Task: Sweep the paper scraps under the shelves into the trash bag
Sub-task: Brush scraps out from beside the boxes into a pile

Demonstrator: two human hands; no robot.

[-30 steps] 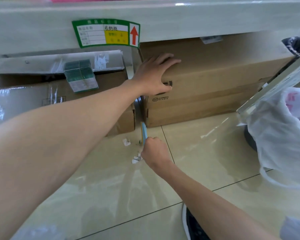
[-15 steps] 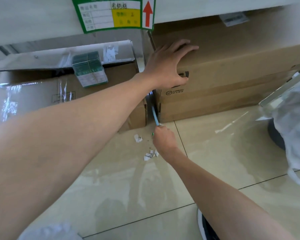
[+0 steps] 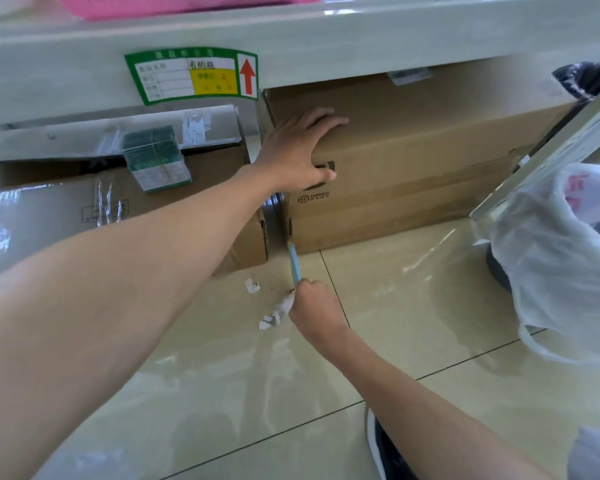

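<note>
Glossy beige floor tiles (image 3: 378, 323) hold paper scraps (image 3: 274, 313) before shelved cardboard boxes (image 3: 413, 161).

We see a glossy tiled floor (image 3: 378, 341) carrying two cardboard boxes (image 3: 413, 174) side by side under the shelf (image 3: 326, 46). White paper scraps (image 3: 272, 315) lie just before the gap between them, a translucent trash bag (image 3: 561, 271) at right.

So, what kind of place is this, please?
Probably a shop or storeroom: a shelf edge carrying a green stock label, cardboard shipping boxes stored underneath on the tiled floor.
</note>
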